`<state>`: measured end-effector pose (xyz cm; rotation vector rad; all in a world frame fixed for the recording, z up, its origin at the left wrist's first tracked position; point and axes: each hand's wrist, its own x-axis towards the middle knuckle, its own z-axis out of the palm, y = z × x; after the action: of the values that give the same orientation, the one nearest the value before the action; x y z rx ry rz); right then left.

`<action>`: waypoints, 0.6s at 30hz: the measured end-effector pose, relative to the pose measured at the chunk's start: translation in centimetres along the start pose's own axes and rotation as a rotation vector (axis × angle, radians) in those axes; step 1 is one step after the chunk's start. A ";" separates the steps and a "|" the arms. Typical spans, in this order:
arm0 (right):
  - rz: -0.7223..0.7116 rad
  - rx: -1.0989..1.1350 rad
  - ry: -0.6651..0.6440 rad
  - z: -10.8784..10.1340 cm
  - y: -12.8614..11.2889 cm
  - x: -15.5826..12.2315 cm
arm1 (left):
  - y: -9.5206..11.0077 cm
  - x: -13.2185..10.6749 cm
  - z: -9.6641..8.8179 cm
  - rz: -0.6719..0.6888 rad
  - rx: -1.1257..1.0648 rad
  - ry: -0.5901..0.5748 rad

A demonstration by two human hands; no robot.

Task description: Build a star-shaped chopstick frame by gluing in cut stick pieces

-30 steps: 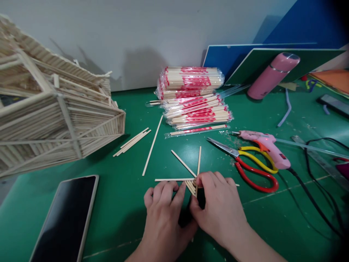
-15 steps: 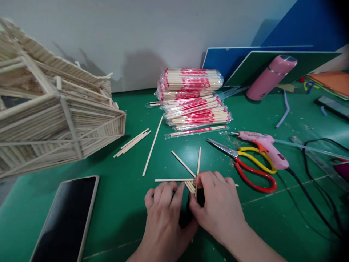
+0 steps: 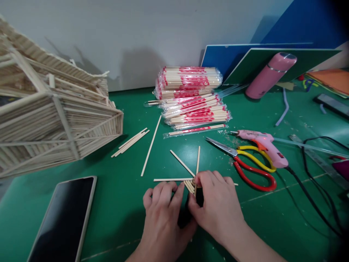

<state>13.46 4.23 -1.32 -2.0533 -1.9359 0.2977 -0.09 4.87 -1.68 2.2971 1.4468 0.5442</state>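
Several wooden chopsticks cross one another in a star shape on the green table, among them a level chopstick, a slanting chopstick and a steep chopstick. My right hand pinches the steep one near the crossing point with thumb and forefinger. Curled against the left side of the star, my left hand holds the chopsticks with its fingertips. Its thumb reaches under my right hand. A short row of chopsticks shows between my hands; the rest of the joint is covered by my fingers.
A large chopstick model stands at left, above a phone. Wrapped chopsticks are piled behind, with loose chopsticks nearby. Scissors, a pink glue gun with its cord and a pink flask lie or stand at right.
Both hands keep almost the same hold on the crossed chopsticks. The whole view has shifted slightly, so things appear a little further left and up.
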 end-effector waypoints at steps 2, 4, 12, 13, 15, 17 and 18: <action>-0.002 -0.001 -0.006 0.0 0.0 0.0 | 0.0 0.0 0.1 0.003 -0.001 0.005; 0.002 -0.002 -0.014 0.0 0.0 0.0 | -0.1 -0.1 0.2 0.002 0.002 0.004; 0.006 -0.006 -0.017 -0.3 -0.1 -0.1 | 0.1 0.0 -0.1 -0.017 0.003 -0.012; 0.008 -0.001 -0.018 -0.3 -0.1 -0.1 | 0.1 0.0 -0.1 -0.021 0.003 -0.016; 0.009 0.013 -0.020 -0.4 -0.1 0.0 | 0.2 0.1 -0.1 -0.024 0.005 -0.021; 0.005 0.028 -0.023 -0.5 -0.2 0.0 | 0.2 0.0 -0.1 -0.017 0.011 -0.016; 0.002 0.039 -0.025 -0.6 -0.2 0.0 | 0.2 -0.1 -0.1 -0.011 0.014 -0.009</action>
<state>13.48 4.18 -0.72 -2.0360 -1.9273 0.3608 -0.02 4.70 -1.54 2.2980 1.4631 0.5214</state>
